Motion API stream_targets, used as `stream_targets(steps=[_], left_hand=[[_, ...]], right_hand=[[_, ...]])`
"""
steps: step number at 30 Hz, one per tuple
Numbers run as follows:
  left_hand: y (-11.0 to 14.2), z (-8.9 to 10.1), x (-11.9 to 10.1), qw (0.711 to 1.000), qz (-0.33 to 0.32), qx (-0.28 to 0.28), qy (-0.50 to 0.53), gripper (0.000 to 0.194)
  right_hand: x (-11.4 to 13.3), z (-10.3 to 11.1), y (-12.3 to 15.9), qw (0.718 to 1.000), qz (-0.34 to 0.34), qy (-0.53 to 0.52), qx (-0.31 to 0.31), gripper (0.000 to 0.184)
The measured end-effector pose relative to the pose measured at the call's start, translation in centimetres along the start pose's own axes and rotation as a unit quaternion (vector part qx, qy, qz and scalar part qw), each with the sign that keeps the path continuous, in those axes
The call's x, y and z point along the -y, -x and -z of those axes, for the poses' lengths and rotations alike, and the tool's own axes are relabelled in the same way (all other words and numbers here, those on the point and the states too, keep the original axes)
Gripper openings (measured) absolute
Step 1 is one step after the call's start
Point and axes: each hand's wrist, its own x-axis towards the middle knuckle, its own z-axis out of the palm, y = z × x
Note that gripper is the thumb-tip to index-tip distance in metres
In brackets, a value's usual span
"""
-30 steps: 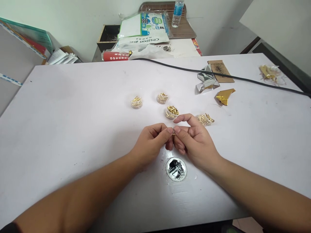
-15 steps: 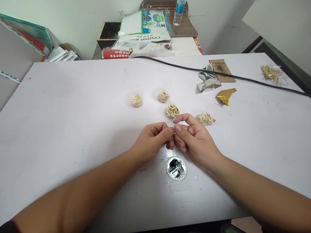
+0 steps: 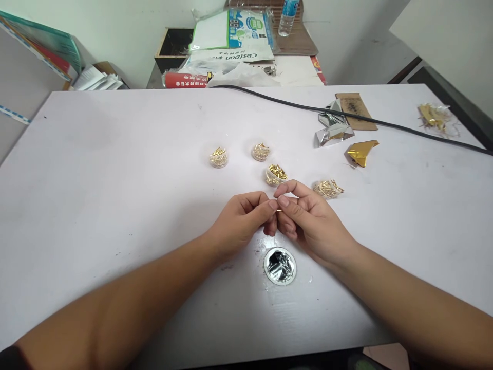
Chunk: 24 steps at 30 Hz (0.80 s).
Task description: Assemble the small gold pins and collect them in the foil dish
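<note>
On the white table (image 3: 115,195), nearest the person, a round silver-rimmed disc (image 3: 280,266) lay flat just below the joined hands, probably so it sat within easy reach and view.

Above it, the left hand (image 3: 242,216) and right hand (image 3: 316,221) met fingertip to fingertip. Each made a narrow pinch, apparently on one thin gold-coloured piece (image 3: 279,210), which showed as a short line between the thumbs; its ends were hidden. A two-handed hold likely suited something so slight. The right index finger arched up and away, perhaps to leave the pinch unobstructed.

Just beyond that finger stood the front clear cup (image 3: 271,180), full of gold-coloured pins, with the right-hand clear cup (image 3: 325,192) beside the knuckles. The back clear cup (image 3: 260,156) and left-hand clear cup (image 3: 217,162) stood farther off, all four perhaps spread out to separate their contents.

Farther right, gold foil (image 3: 362,152), silver foil (image 3: 334,134) and a brown cardboard piece (image 3: 356,110) lay apart from the hands, presumably out of the way. A black cable (image 3: 408,131) crossed the far side, well behind the cups.
</note>
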Motion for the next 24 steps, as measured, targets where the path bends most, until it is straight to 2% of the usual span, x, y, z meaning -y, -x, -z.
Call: stream_targets(steps=[16,24], left_hand=[[-0.13,0.12,-0.07,1.0,0.013,0.021,0.01,0.039],[-0.17,0.09,-0.33,0.999,0.024,0.03,0.028,0.04]], right_hand=[[-0.14,0.24,-0.07,1.0,-0.014,-0.019,0.012,0.029],[-0.04,-0.06,0.08,1.0,-0.003,-0.006,-0.015,0.027]])
